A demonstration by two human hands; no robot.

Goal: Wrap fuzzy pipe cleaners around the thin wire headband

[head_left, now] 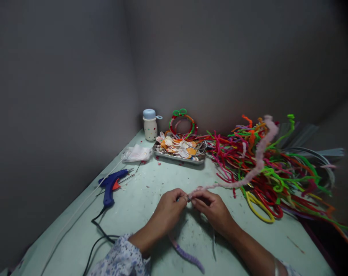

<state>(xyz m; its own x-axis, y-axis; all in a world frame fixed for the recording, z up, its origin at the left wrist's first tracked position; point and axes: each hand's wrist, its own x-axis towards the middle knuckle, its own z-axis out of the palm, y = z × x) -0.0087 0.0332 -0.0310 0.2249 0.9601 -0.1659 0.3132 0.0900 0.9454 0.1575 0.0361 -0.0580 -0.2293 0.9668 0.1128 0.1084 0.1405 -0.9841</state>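
Note:
My left hand (170, 209) and my right hand (213, 211) meet at the fingertips over the table, both pinched closed. Between them is the end of a fuzzy pale pink pipe cleaner (258, 161), whose long wavy tail rises to the right. Below my left hand hangs a curved length wrapped in pink and purple fuzz (188, 256). A thin grey strip (214, 245) shows under my right hand. These two look like ends of one headband, but their join is hidden by my fingers.
Left lies a blue glue gun (108, 188) with a black cord. Behind are a clear plastic bag (137, 154), a white bottle (150, 128), a metal tray (178, 157) of flower pieces and fuzzy headbands (183, 122). A large heap of colourful pipe cleaners (277, 176) covers the right side.

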